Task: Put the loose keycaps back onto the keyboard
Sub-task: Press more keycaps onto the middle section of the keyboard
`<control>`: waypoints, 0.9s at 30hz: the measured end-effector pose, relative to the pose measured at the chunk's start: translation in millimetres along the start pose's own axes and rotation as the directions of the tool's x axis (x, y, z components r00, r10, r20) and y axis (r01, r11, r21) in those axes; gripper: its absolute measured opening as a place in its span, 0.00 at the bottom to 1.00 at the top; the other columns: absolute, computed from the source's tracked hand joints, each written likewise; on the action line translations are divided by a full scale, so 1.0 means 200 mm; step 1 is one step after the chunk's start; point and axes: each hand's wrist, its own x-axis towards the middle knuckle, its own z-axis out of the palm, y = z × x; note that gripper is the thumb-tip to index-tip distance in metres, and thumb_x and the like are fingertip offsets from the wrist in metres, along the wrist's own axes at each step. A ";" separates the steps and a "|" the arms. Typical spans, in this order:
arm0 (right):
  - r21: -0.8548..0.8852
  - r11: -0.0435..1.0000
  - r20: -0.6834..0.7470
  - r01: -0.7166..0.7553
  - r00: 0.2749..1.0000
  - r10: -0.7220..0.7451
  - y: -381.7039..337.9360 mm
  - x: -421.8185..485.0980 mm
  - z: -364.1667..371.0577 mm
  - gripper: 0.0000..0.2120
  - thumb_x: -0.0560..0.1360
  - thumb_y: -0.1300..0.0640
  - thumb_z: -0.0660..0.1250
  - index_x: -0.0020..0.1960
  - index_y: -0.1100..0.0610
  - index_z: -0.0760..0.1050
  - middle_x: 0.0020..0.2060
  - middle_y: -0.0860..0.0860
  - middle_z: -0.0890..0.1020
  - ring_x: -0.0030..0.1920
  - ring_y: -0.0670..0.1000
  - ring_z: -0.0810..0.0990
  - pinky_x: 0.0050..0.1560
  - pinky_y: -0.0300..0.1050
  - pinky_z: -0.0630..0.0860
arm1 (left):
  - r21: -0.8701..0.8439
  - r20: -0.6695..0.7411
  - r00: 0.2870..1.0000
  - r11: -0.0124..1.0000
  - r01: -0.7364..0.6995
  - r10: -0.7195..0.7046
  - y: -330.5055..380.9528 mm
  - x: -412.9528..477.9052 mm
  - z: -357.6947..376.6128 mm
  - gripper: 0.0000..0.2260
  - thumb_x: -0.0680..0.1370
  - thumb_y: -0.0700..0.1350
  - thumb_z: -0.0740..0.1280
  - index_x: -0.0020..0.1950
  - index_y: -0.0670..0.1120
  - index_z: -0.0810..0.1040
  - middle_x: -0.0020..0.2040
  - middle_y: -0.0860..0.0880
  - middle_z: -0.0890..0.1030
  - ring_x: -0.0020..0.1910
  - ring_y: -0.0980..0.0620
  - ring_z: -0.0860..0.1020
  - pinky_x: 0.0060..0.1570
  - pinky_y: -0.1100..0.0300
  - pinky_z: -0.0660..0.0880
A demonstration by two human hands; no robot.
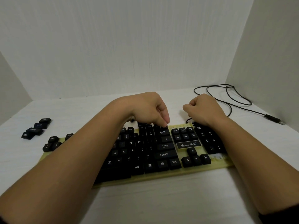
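Nearly seated, by the look of it: left hand point(150, 109) on a keycap point(164, 126) in the top row of the keyboard point(161, 176).
The thumb and forefinger are closed on the keycap, which sits right under their tips, just above the BACK key point(162, 132), at the board's far edge. If the cap is off its stem or tilted, a hard push could jam it crooked or flick it away over the back. The fingers hide its seating, so a wrong slot would be easy to miss. The right hand point(203, 109) is balled into a fist over the numpad's far corner, with nothing showing in it. More loose keycaps point(35, 128) lie well to the left, off the board, near the left forearm, which could sweep them.
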 end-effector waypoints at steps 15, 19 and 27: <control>0.002 1.000 -0.003 -0.001 1.000 0.002 0.00 0.00 0.00 0.19 0.69 0.55 0.63 0.25 0.53 0.57 0.20 0.47 0.59 0.29 0.61 0.70 0.35 0.48 0.65 | -0.116 -0.063 0.984 0.980 0.160 -0.169 0.00 0.00 0.01 0.03 0.70 0.44 0.77 0.43 0.49 0.87 0.41 0.48 0.87 0.31 0.55 0.77 0.33 0.66 0.71; 0.007 1.000 0.004 -0.010 1.000 0.010 0.00 0.01 0.00 0.19 0.69 0.55 0.63 0.25 0.53 0.57 0.18 0.46 0.58 0.30 0.54 0.72 0.34 0.47 0.65 | -0.107 -0.107 0.980 0.982 0.155 -0.167 0.03 -0.01 0.03 0.03 0.70 0.42 0.76 0.43 0.47 0.87 0.33 0.53 0.83 0.30 0.54 0.76 0.26 0.71 0.69; -0.003 1.000 0.005 -0.010 1.000 0.010 0.00 0.00 0.00 0.18 0.70 0.55 0.63 0.26 0.53 0.59 0.22 0.49 0.61 0.30 0.53 0.65 0.35 0.47 0.65 | 0.012 -0.151 0.980 0.991 0.130 -0.126 0.06 0.00 0.06 0.04 0.70 0.42 0.76 0.43 0.47 0.87 0.43 0.54 0.86 0.47 0.55 0.82 0.55 0.56 0.79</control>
